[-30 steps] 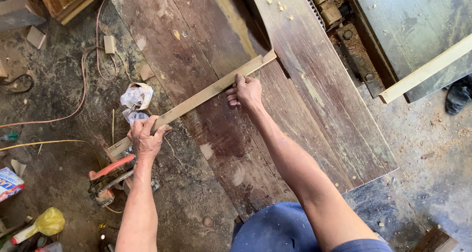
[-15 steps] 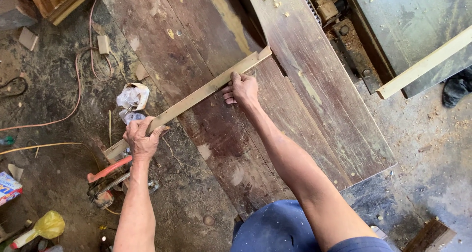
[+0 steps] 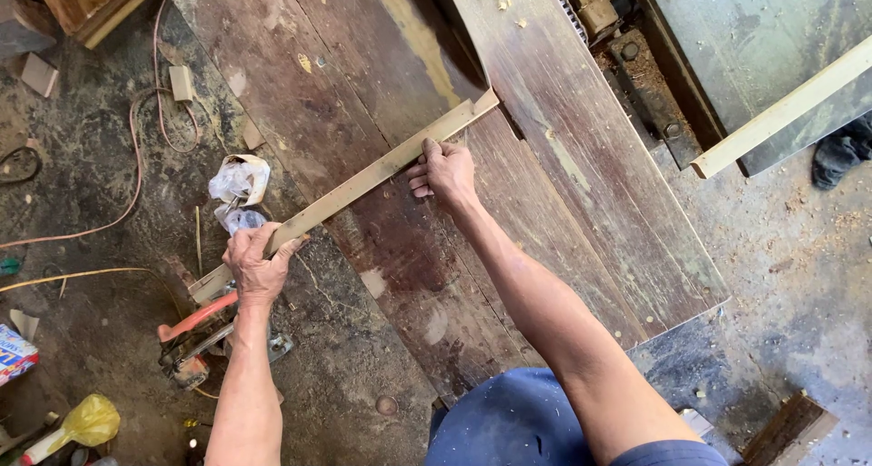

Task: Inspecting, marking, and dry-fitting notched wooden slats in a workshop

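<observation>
The left hand (image 3: 259,266) gripped the near end of a long pale strip (image 3: 363,183), fingers wrapped over its edge. The right hand (image 3: 442,170) lay on the strip near its far end, fingers curled against its side; whether it clamped or only pressed could not be told. The strip lay slantwise across the dark, worn desk (image 3: 581,203), its near end overhanging the floor. Judging by that overhang, a loosened left grip could let the strip tip or slide off towards the saw (image 3: 195,339) below.
</observation>
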